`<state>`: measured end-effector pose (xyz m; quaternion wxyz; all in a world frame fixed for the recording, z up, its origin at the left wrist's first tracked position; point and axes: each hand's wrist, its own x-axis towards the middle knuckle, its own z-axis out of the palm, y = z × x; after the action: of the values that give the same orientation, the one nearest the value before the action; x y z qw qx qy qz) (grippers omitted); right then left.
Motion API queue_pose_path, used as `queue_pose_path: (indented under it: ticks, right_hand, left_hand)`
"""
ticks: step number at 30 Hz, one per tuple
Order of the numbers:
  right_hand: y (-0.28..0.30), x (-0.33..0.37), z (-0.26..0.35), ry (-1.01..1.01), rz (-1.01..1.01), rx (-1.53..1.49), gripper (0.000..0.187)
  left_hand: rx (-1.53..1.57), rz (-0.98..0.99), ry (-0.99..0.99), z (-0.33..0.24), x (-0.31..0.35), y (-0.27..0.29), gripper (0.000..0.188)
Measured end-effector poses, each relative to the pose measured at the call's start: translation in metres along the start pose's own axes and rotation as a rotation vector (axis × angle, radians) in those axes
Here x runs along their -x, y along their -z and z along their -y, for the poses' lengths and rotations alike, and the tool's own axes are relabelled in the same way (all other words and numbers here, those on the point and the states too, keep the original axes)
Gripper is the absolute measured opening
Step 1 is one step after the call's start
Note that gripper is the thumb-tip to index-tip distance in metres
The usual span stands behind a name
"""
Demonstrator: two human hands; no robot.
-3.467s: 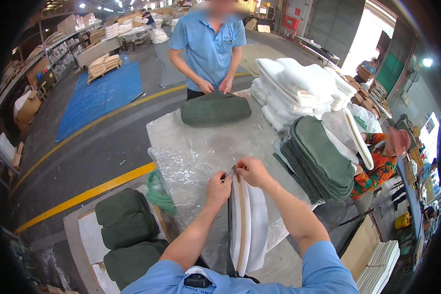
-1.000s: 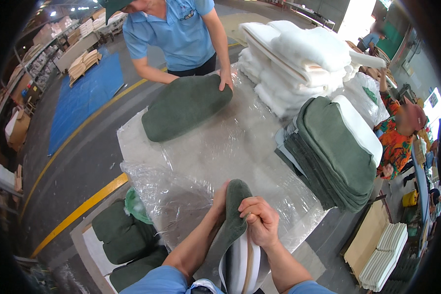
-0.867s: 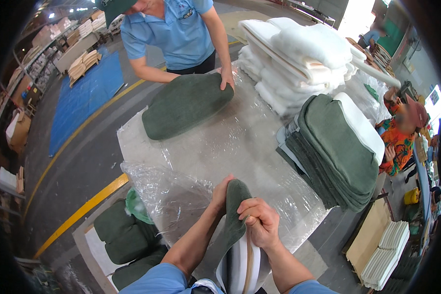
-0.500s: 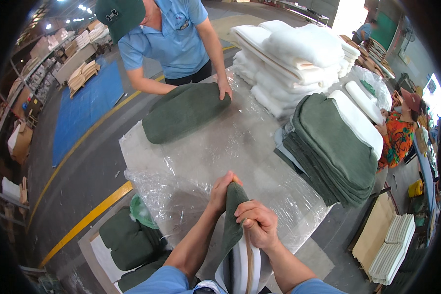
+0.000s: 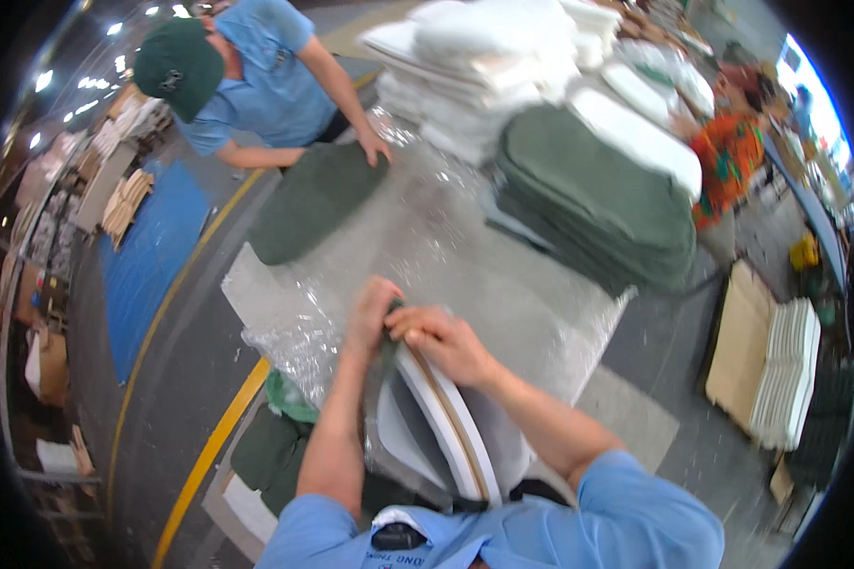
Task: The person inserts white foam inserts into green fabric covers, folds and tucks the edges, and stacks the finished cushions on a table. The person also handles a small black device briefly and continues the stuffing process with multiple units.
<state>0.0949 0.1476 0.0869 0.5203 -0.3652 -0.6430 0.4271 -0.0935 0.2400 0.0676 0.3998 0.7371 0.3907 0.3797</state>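
Note:
In front of my body stands a white padded cushion piece (image 5: 443, 403) on its edge, a tan strip running along its middle. My left hand (image 5: 370, 318) is closed at its far end, where a bit of dark green fabric cover (image 5: 391, 332) shows between my hands. My right hand (image 5: 443, 343) grips the same end from the right, fingers curled over the cover. Motion blurs the fingertips. Across the table, a person in a blue shirt rests a hand (image 5: 375, 147) on a green covered cushion (image 5: 318, 199).
The plastic-wrapped table (image 5: 503, 275) lies ahead. On it are a stack of green covers (image 5: 598, 190) at the right and white padding (image 5: 484, 57) at the back. Green pieces (image 5: 270, 450) sit low at the left. Another person in a patterned shirt (image 5: 728, 161) is at the right.
The view has shifted, so the table appears further left. My hands have come closer together at the cover's end, and more of the white piece shows below them.

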Motion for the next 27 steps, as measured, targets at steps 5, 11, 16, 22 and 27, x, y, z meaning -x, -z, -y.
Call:
queue_pose_path:
  ticks: [5, 11, 16, 22, 27]
  right_hand:
    - [0.07, 0.121, 0.018, -0.464, -0.145, -0.335, 0.036]
    - [0.092, 0.284, 0.023, -0.582, -0.492, -0.356, 0.054]
    - [0.059, 0.244, -0.016, -0.426, -0.938, -0.439, 0.049]
    - [0.108, 0.146, -0.037, -0.423, -1.097, -0.34, 0.061]
    - [0.148, 0.093, -0.031, -0.296, -1.115, -0.193, 0.07]
  left_hand:
    - [0.014, -0.367, 0.376, 0.004, 0.072, 0.073, 0.036]
    - [0.393, -0.795, 0.572, -0.031, 0.18, 0.053, 0.028]
    - [0.453, -0.463, 0.498, -0.081, 0.277, 0.041, 0.02]
    - [0.2, -0.227, 0.541, -0.112, 0.353, -0.015, 0.073]
    - [0.923, 0.049, 0.379, -0.148, 0.321, -0.085, 0.084]
